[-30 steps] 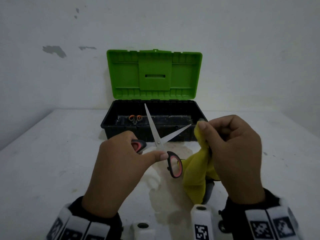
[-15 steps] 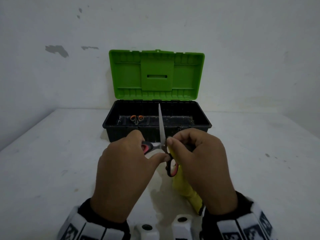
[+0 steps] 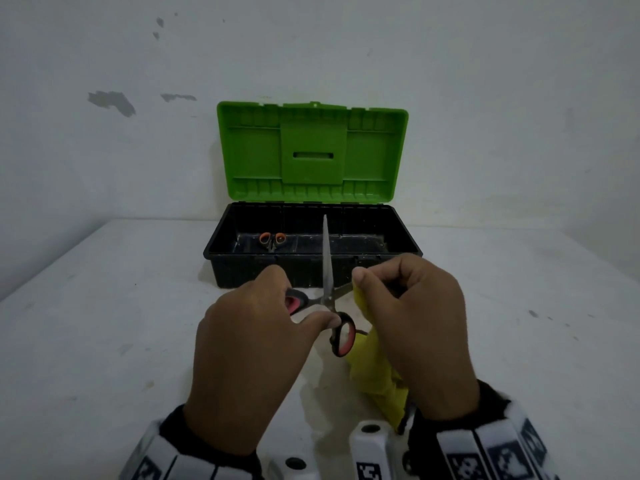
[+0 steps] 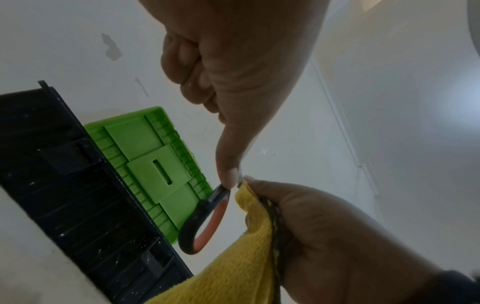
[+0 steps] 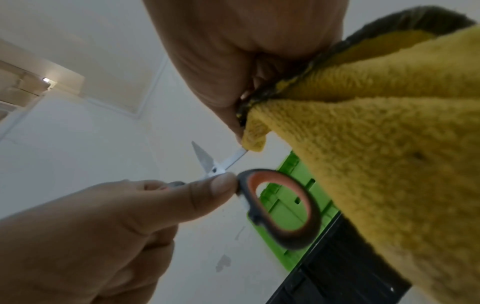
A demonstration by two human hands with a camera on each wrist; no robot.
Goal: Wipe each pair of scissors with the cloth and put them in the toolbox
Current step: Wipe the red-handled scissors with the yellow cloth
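Note:
My left hand (image 3: 263,327) grips a pair of scissors (image 3: 327,271) with black and red handles by the pivot and one handle, blades spread apart. One blade points up toward the toolbox (image 3: 242,261). My right hand (image 3: 408,317) pinches a yellow cloth (image 3: 377,379) around the other blade near its base. The free handle loop (image 5: 280,207) hangs below my left thumb (image 5: 207,191). The cloth (image 5: 384,164) drapes down from my right fingers. The toolbox's green lid (image 3: 311,154) stands open. A small pair of orange-handled scissors (image 3: 272,239) lies inside at the left.
A white table (image 3: 104,323) carries the toolbox against a white wall. A damp stain (image 3: 329,393) marks the table below my hands. The toolbox's black front wall (image 4: 78,205) lies close beyond the scissors.
My right hand with the cloth slid in from the blade's tip to its base near the pivot. The upright blade swung from leaning left to nearly vertical.

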